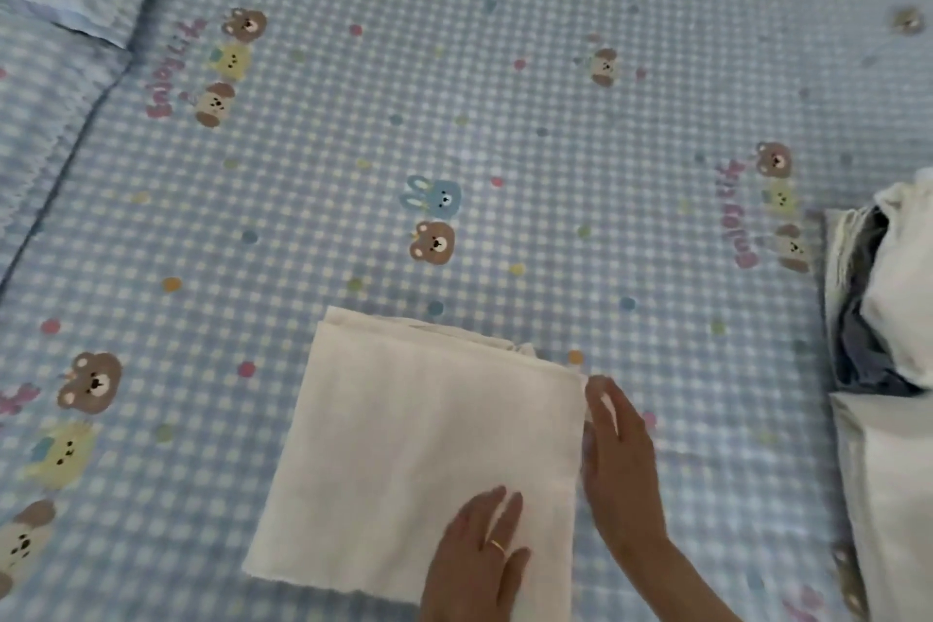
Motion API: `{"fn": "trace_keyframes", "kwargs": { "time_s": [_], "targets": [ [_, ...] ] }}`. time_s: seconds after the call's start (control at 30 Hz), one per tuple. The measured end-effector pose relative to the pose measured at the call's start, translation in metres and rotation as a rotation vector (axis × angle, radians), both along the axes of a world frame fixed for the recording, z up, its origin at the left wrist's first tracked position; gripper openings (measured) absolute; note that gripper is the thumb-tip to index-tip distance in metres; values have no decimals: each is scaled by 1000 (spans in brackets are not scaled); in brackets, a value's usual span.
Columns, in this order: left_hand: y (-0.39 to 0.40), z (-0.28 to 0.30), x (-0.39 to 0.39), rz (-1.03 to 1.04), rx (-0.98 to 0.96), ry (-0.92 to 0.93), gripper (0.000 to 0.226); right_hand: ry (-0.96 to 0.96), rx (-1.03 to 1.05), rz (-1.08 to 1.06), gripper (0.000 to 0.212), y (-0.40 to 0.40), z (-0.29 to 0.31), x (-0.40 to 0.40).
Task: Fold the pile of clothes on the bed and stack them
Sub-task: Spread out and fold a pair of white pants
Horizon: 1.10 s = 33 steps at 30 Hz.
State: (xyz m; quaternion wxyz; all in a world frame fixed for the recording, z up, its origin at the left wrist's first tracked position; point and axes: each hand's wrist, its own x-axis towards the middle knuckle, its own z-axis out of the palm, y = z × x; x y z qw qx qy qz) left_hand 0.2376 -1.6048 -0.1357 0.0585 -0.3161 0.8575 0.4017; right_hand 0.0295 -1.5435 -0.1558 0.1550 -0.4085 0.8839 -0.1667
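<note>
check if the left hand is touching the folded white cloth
Touching. The head view shows the left hand lying flat, fingers straight, on the near right part of the folded white cloth, with no gap visible between them.

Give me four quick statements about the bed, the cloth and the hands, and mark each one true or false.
1. The left hand lies flat on the folded white cloth. True.
2. The right hand is lifting the cloth off the bed. False: it lies along the cloth's right edge, and the cloth is flat.
3. More clothes lie at the bed's right edge. True.
4. The bedsheet is plain white. False: it is blue checked with cartoon animals.
</note>
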Motion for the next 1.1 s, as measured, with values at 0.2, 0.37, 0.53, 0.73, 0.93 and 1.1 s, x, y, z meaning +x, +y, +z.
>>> {"fn": "trace_keyframes", "kwargs": {
  "time_s": [0.2, 0.37, 0.53, 0.73, 0.93, 1.1],
  "targets": [
    [-95, -38, 19, 185, -389, -251, 69, 35, 79, 313, 52, -33, -35, 80],
    [-155, -75, 88, 337, -351, -485, 97, 190, 114, 357, 53, -23, -68, 49],
    [-140, -62, 107, 532, 29, -283, 74, -213, 119, -495, 74, 12, -36, 82],
    [-143, -29, 95, 790, 263, -213, 71, -546, 89, -559, 76, -2, 2, 92],
    [-134, 43, 32, 840, 252, -3, 54, -363, -66, -516, 68, 8, 73, 21],
    [-102, 80, -82, 734, 293, 153, 55, -184, -121, -539, 60, 45, 116, -78]
  ]
}}
